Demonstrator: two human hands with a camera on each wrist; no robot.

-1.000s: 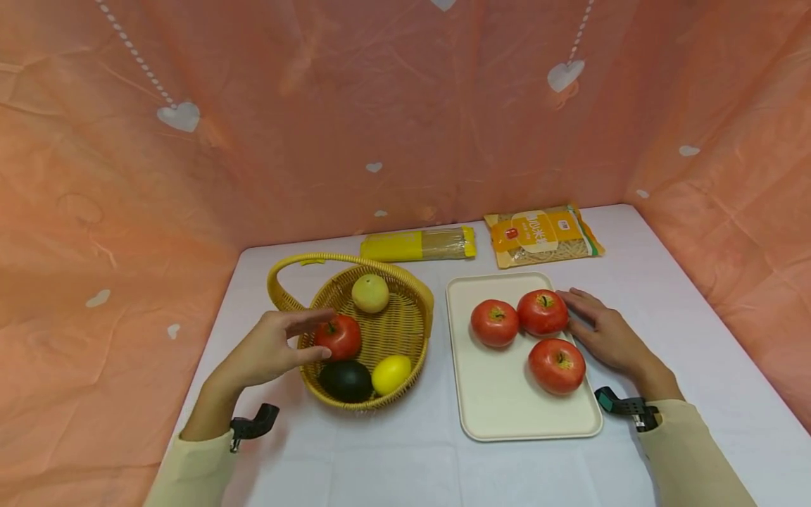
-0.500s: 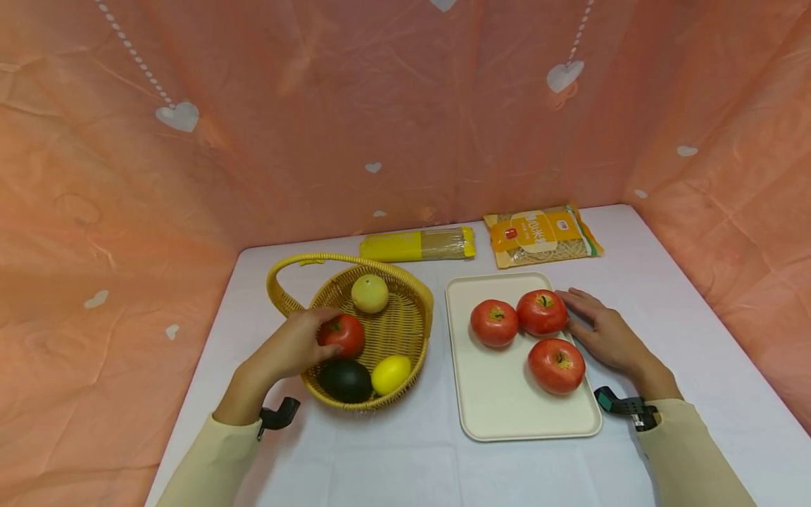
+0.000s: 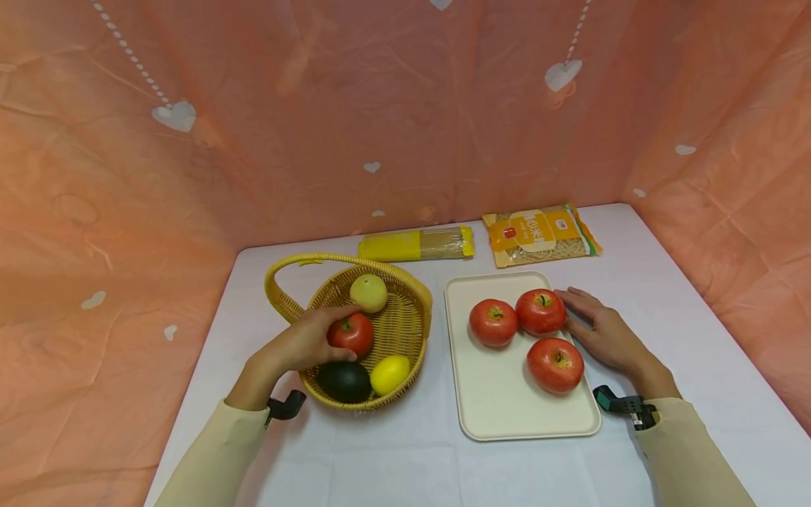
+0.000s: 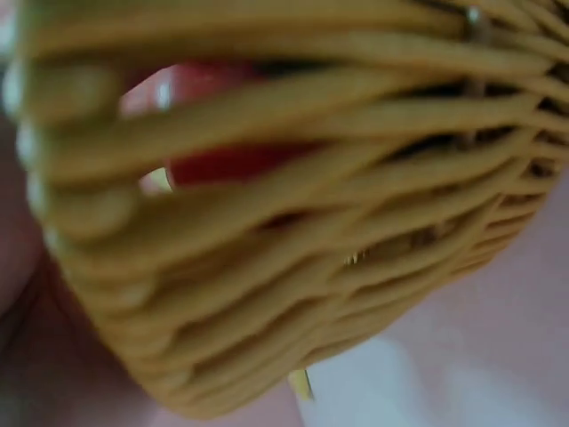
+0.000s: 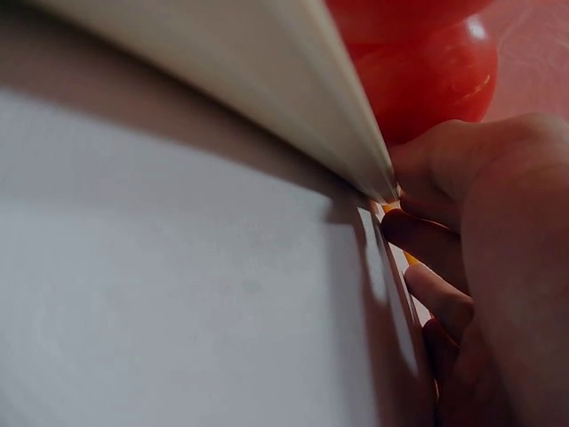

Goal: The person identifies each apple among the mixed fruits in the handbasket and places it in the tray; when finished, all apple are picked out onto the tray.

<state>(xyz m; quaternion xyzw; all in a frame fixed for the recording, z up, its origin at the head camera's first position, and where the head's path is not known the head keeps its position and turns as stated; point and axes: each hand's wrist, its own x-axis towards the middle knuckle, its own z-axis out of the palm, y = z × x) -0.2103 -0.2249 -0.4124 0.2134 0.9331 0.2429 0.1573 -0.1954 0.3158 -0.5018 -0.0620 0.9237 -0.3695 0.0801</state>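
In the head view my left hand point(image 3: 307, 339) reaches over the rim of the yellow wicker basket point(image 3: 405, 324). It grips a red apple point(image 3: 356, 336) between thumb and fingers. The left wrist view is mostly filled by the basket's woven side point(image 4: 338, 196), with the red apple point(image 4: 236, 169) showing through gaps. My right hand point(image 3: 611, 341) lies at the right edge of the cream tray point(image 3: 488, 401), which bears three red apples point(image 3: 555, 366). In the right wrist view the right thumb and fingers touch or nearly touch the tray's rim point(image 5: 356, 124), beside an apple point(image 5: 436, 76).
The basket also holds a pale yellow-green round fruit point(image 3: 369, 293), a dark avocado-like fruit point(image 3: 344, 382) and a lemon point(image 3: 390, 374). Its handle point(image 3: 317, 258) arches to the left and back. Behind lie a yellow noodle pack point(image 3: 415, 244) and an orange pasta bag point(image 3: 541, 236).
My left hand has moved right and closed around the red apple in the basket. The apple has shifted slightly right with it. My right hand and the tray stay still.
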